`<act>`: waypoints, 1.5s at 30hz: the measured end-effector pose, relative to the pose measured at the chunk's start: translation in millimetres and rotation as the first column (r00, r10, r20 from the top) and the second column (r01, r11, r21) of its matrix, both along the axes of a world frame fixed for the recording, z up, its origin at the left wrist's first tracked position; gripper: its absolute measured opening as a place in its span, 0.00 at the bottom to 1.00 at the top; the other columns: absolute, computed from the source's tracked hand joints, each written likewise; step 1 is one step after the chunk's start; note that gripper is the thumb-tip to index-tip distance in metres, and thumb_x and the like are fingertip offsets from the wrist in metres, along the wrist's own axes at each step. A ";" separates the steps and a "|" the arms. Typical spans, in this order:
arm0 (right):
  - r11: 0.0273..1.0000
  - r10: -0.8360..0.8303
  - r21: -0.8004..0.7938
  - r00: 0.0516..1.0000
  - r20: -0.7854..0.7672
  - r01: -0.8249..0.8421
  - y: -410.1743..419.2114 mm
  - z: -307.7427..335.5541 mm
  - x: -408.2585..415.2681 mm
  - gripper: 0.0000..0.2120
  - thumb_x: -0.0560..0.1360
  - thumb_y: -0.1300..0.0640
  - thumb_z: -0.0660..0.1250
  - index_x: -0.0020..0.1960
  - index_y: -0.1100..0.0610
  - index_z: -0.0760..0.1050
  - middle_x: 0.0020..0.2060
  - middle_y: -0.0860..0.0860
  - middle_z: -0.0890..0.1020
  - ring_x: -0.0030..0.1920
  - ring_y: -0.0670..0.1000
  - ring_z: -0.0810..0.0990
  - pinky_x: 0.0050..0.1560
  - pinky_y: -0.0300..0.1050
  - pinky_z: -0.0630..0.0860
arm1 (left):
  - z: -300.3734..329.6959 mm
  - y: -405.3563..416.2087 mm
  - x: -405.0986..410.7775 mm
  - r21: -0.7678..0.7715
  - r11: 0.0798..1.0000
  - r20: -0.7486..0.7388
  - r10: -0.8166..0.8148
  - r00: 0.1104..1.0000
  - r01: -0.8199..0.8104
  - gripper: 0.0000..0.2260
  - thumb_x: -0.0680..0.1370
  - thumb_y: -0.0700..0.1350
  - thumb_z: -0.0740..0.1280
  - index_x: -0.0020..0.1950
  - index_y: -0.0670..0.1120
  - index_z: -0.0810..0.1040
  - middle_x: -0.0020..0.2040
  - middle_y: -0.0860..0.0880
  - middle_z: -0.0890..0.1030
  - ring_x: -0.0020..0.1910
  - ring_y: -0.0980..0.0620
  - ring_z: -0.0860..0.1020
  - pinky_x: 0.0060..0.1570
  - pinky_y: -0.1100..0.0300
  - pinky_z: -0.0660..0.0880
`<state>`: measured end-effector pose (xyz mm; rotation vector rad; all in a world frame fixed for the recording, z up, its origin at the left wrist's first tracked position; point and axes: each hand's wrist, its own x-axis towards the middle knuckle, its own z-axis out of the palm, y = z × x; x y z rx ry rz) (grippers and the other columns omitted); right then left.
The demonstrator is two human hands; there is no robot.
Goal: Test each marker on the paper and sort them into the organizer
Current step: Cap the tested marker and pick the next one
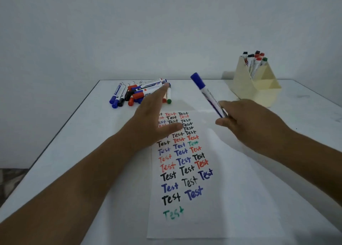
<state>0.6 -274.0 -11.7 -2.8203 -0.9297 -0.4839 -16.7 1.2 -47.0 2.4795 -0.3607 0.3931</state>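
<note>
Right hand (246,122): capped blue marker (207,94) gripped, cap tilted toward 11 o'clock | Left hand (151,119): fingers extended flat over paper (212,217) | organizer (259,89) at 2 o'clock.

The word "Test", handwritten again and again in black, red, blue and green, fills three columns on the paper (212,207) running from the table's near edge toward its far edge. Print on the markers (140,91) is too blurred to read.
</note>
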 end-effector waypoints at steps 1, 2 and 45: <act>0.997 0.052 -0.062 0.994 0.094 -0.046 -2.1 0.4 5.5 0.12 0.79 0.42 0.58 0.48 0.50 0.68 0.33 0.44 0.69 0.37 0.51 0.70 0.33 0.50 0.72 | 1.7 -1.5 -2.0 -0.012 1.000 0.072 -0.004 0.997 0.005 0.47 0.71 0.65 0.71 0.79 0.58 0.44 0.78 0.60 0.49 0.71 0.69 0.47 0.69 0.60 0.51; 0.990 0.107 -0.110 0.979 0.173 -0.088 -4.0 1.9 10.1 0.12 0.79 0.44 0.60 0.48 0.52 0.71 0.32 0.44 0.68 0.36 0.50 0.68 0.29 0.48 0.69 | 3.3 -2.5 -3.4 0.011 1.000 0.145 -0.015 0.989 0.013 0.46 0.71 0.64 0.71 0.79 0.57 0.45 0.79 0.60 0.47 0.72 0.69 0.45 0.70 0.61 0.50; 0.449 0.407 0.865 0.810 -0.421 0.224 39.9 40.6 2.6 0.03 0.78 0.66 0.67 0.50 0.61 0.78 0.48 0.57 0.86 0.50 0.55 0.86 0.57 0.53 0.82 | 9.2 -6.0 9.1 -0.136 0.989 -0.118 0.045 0.992 -0.061 0.17 0.80 0.44 0.65 0.67 0.57 0.67 0.62 0.60 0.75 0.59 0.60 0.74 0.55 0.66 0.69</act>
